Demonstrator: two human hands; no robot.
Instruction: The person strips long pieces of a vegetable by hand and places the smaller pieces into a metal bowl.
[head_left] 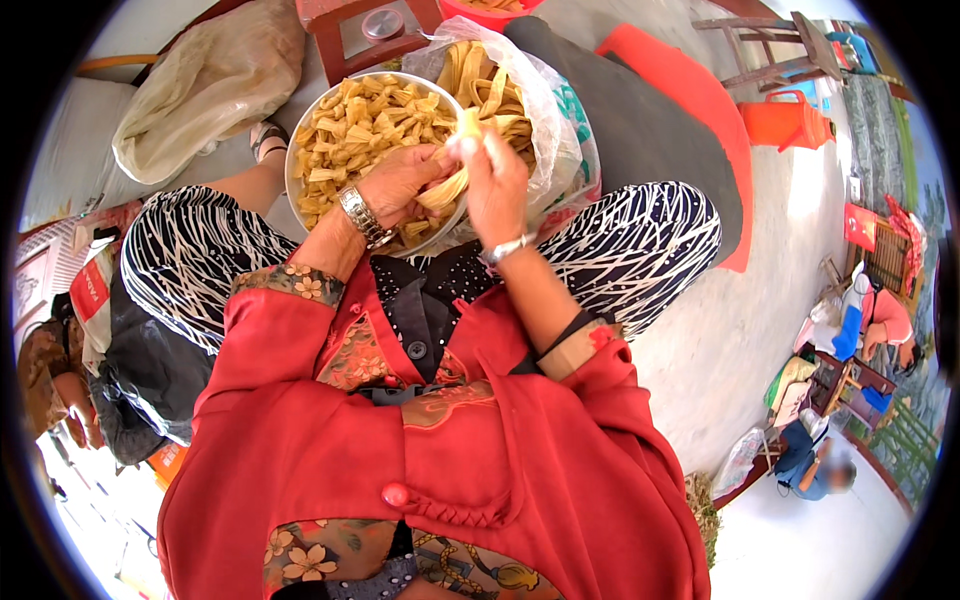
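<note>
My left hand (pixel 398 183), with a metal watch on its wrist, grips the lower end of a pale yellow strip of plant stalk (pixel 447 187) over a round metal bowl (pixel 293 160) full of several cut yellow pieces. My right hand (pixel 496 185) holds the upper end of the same strip near its white tip (pixel 466 128). Both hands meet above the bowl's right rim. A clear plastic bag (pixel 553 130) of longer yellow strips lies just behind and right of the bowl.
The bowl rests between my knees in black-and-white patterned trousers. A beige sack (pixel 205 85) lies at the upper left, a red stool (pixel 352 35) behind the bowl, an orange plastic stool (pixel 785 120) at the upper right. Two other people sit at the far right.
</note>
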